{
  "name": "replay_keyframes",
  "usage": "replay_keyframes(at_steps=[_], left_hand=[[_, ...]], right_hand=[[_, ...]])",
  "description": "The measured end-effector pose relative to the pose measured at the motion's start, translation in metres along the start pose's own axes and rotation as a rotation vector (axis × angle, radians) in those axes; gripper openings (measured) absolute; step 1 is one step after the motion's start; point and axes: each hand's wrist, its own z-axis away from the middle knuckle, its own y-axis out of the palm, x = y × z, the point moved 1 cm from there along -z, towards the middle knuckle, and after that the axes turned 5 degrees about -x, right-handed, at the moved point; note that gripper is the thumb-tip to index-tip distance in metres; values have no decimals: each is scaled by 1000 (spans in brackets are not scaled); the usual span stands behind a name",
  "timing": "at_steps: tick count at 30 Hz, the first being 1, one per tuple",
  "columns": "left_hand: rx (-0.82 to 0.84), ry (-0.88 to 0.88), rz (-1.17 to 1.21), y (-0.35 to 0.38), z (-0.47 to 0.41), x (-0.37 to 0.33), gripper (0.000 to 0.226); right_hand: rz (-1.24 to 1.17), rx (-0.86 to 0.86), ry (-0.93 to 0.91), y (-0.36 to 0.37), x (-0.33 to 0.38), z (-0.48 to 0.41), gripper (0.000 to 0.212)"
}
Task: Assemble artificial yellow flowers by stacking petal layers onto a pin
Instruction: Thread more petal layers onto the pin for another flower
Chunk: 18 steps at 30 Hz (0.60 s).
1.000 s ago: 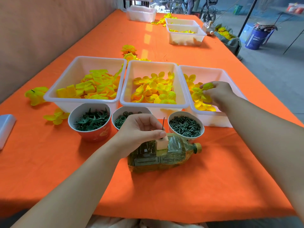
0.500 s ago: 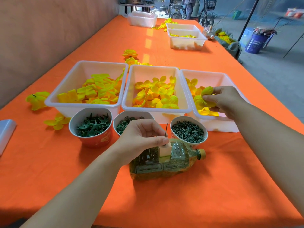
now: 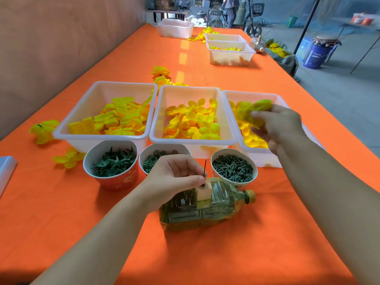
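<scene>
A thin dark pin (image 3: pixel 205 168) stands upright in a pale foam block (image 3: pixel 204 191) on a plastic bottle (image 3: pixel 205 208) lying on its side. My left hand (image 3: pixel 174 177) pinches the pin's base with curled fingers. My right hand (image 3: pixel 277 126) hovers over the right white tray (image 3: pixel 273 159) and pinches a blurred yellow-green petal layer (image 3: pixel 254 110). The middle tray (image 3: pixel 191 140) and the left tray (image 3: pixel 98 136) hold more yellow petals.
Three cups stand before the trays: green leaf stars (image 3: pixel 112 163), green rings (image 3: pixel 156 159), green pins (image 3: pixel 233 167). Loose yellow flowers (image 3: pixel 44 130) lie at the left and behind the trays. More trays (image 3: pixel 230 52) sit far back. A white object (image 3: pixel 6 169) is at the left edge.
My right hand has lifted a petal layer out of the right tray. My left hand stays at the pin on the foam block.
</scene>
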Motion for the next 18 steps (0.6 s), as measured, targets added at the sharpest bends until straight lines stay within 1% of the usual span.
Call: replay_keyframes(at_steps=[1,2,3,7,8,10,12,14,16,18], left_hand=[[1,0,4,0,0,0,17],[3,3,5,0,0,-1,17],[6,6,0,0,0,-1,16],[-7,18,-4,0,-1,0,11],[-12,23,-1,0,-2,1,10],[2,28,0,0,-2,2,10],[25,30,3,1,-1,3,12],[17,14,8,1,-1,3,8],[5,10,8,-1,-2,6,7],[19,20,5,-2,-2,6,8]], right_hand=[[-75,-130,-48,0,3,3,19],[-108,-154,-110,2,6,7,20],[-88,-91,-172,5,9,16,21],[133,376,-397,21,14,67,20],[165,458,-447,24,14,77,20],[234,570,-511,28,14,92,21],[256,632,-493,29,11,100,21],[210,646,-407,29,9,100,20],[178,612,-305,27,5,98,21],[202,563,-275,24,1,93,21]])
